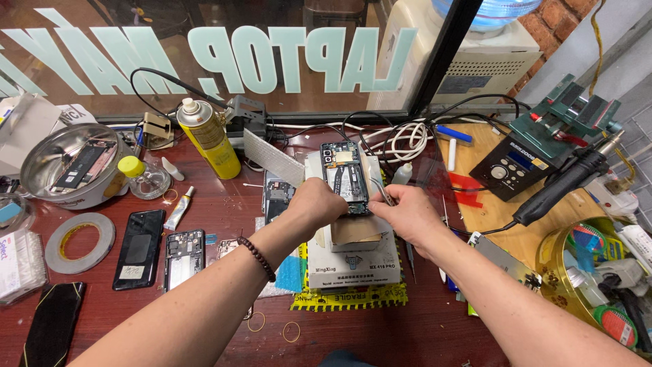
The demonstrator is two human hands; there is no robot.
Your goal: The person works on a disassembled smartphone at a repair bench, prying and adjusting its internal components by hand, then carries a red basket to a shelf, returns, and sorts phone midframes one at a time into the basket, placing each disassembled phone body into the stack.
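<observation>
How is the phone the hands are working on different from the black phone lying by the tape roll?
The opened phone shows its inner parts; the black phone shows a plain dark face. The opened phone sits raised on a grey block, held by the left hand; the black phone lies untouched on the table. Both are slim rectangles.

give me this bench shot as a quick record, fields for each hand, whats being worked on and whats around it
left hand: steadies the opened phone
right hand: holds tweezers, tips at the phone's lower edge
work piece: opened phone, back off, on a grey heating pad
left of it: yellow spray can, tape roll, black phone
right of it: hot air handle
</observation>
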